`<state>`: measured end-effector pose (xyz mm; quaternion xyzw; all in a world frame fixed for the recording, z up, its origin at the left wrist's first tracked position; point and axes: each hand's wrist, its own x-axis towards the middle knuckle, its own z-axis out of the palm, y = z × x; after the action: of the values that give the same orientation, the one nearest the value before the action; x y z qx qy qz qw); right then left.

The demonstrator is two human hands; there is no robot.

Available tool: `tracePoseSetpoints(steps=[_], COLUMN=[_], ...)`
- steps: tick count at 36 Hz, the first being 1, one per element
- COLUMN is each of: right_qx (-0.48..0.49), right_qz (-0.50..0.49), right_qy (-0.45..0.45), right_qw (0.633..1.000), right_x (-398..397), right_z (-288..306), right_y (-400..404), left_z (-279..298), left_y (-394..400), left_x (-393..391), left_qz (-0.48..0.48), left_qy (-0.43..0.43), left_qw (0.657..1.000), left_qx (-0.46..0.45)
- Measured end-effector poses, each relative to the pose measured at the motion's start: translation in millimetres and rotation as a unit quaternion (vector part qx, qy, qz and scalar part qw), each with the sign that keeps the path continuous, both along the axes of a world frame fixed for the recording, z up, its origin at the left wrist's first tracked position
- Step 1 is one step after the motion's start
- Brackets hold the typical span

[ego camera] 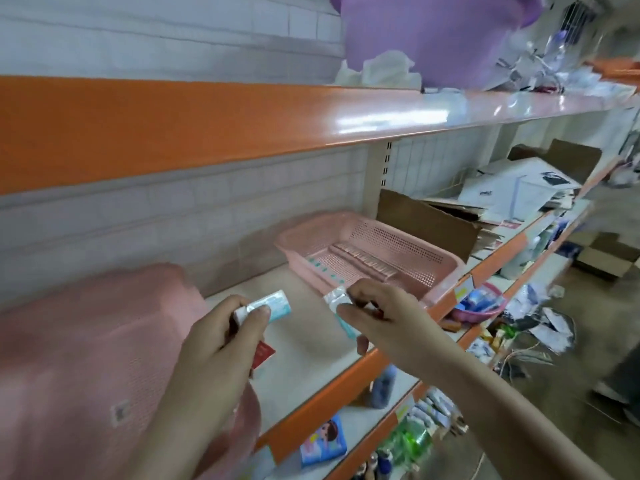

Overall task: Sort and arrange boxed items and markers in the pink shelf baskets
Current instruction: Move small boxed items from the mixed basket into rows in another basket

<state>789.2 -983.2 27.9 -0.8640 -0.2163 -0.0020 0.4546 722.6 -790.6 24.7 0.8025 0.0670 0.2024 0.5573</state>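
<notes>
My left hand [221,337] grips a small white and teal box [273,304] over the shelf, with a red box [264,353] tucked lower in the same hand. My right hand [377,315] pinches another white and teal box [337,301] just in front of the pink basket [446,271]. That basket stands on the middle shelf and holds a row of markers [363,259] along its floor. A second pink basket [79,341], blurred, fills the near left.
An orange-edged shelf [311,407] carries the baskets, with bare shelf surface between them. Flattened cardboard [426,220] and papers lie to the right. A purple tub [433,36] sits on the upper shelf. Lower shelves hold packets and bottles; litter covers the floor at right.
</notes>
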Motion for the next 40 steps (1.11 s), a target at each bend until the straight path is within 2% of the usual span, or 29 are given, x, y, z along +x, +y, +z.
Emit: tracePoseSetpoints(steps=[8,16,19,28,34,40], right_qx=[-0.012,-0.046,-0.056,-0.057,-0.075,-0.162], right_qz=[0.046,0.142,0.177,0.242,0.259,0.267], right_qy=[0.02,0.036,0.029,0.085,0.101,0.066], right_qw=[0.999,0.988,0.982,0.965,0.958,0.948], right_x=[87,173,199,250,267,280], right_z=[-14,-19,-19,-27,-35,-39], right_y=[-39,-71,-76,-80,-72,-51], left_z=[-17,-17,-20,-26,-26,-30], left_y=[-43,-103,-118,-138,-140,-136], left_x=[57,118,137,162,177,181], left_qz=[0.047,0.101,0.123,0.2,0.214,0.2], left_qy=[0.029,0.059,0.063,0.091,0.11,0.12], left_qw=[0.998,0.991,0.989,0.974,0.969,0.972], left_qx=[0.008,-0.069,-0.052,-0.058,-0.052,-0.036])
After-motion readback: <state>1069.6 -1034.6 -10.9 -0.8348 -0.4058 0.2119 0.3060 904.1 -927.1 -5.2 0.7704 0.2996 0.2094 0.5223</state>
